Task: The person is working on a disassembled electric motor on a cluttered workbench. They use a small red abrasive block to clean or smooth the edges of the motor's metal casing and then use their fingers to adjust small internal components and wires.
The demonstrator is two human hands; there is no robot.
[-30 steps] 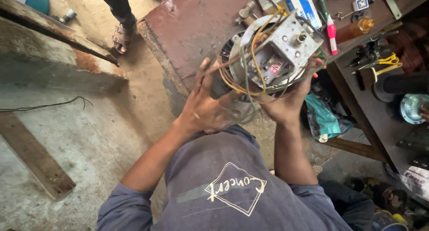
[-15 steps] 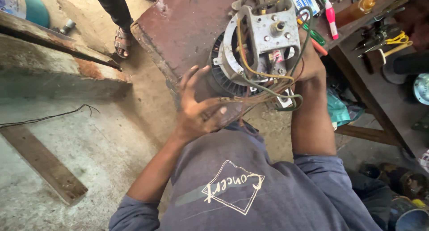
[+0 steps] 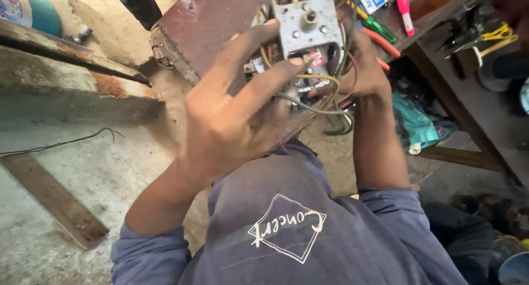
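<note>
I hold a small electric motor (image 3: 306,26) with a grey metal end plate and a tangle of yellow, green and red wires (image 3: 325,100) hanging from it. My left hand (image 3: 231,114) covers its left side, fingers spread over the wires and the plate's lower edge. On the motor's right side, my right hand (image 3: 366,64) grips it from behind. The motor's round body is mostly hidden behind my left hand. Below the hands my blue-grey shirt (image 3: 286,224) fills the foreground.
A rusty red-brown metal table top (image 3: 209,20) lies behind the motor. A dark workbench (image 3: 468,92) at the right carries pliers with yellow handles (image 3: 496,37), a red-capped marker (image 3: 405,6) and screwdrivers. Wooden planks (image 3: 55,199) and a thin wire lie on the concrete floor.
The motor has come up closer to the camera. My left hand moved from below its left edge onto the wires and plate. The right hand still holds the right side.
</note>
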